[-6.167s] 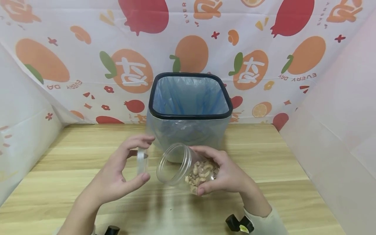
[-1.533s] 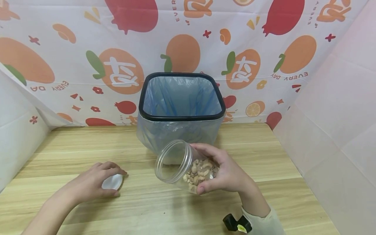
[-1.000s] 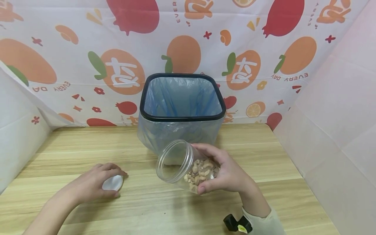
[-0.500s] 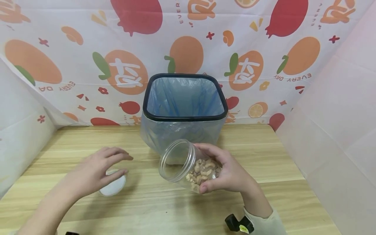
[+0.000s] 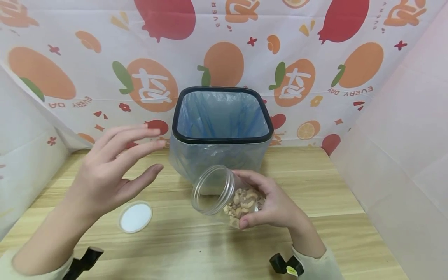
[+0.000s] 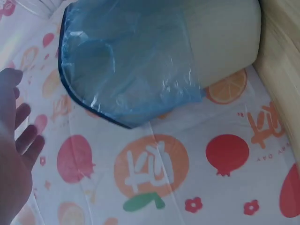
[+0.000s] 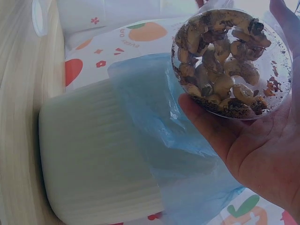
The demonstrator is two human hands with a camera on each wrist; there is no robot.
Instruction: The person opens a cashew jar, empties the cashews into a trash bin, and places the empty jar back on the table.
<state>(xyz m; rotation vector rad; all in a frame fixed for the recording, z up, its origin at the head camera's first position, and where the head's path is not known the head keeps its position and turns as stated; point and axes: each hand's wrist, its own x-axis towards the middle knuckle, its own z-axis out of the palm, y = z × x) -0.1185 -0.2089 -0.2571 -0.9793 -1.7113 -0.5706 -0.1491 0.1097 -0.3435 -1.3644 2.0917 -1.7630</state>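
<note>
The bin [image 5: 223, 140] serves as the landmark. To its left, your left hand [image 5: 113, 169] is raised above the tabletop [image 5: 182, 249], fingers apart and slightly bent, with nothing between them; a black wrist unit [image 5: 85, 259] sits at its sleeve. To the front left of the bin lies the lid [image 5: 135, 217], a round, white-faced disc resting flat on the tabletop and apart from both hands.

The bin itself stands upright, its liner [image 5: 222, 112] translucent, bluish and folded down over the outside. Behind the bin hangs a fruit-print cloth [image 5: 259, 21].

In front of the bin you hold the jar [image 5: 229, 188], clear and tilted well over, its threaded mouth facing left. Whether the jar touches the bin cannot be told. Inside it, the nuts [image 5: 245, 203] gather along the lower side towards the base; your right wrist view shows darker crumbs among them. Farther right, in front of the bin, your right hand [image 5: 273, 204] is clamped around the jar's base end, thumb on the near side; the other fingers are partly hidden.

Progress, as judged from this arrangement: uncapping is complete, and the lid is set down. What is left concerns the contents: the nuts are still inside the jar, and none shows in the visible part of the liner.
</note>
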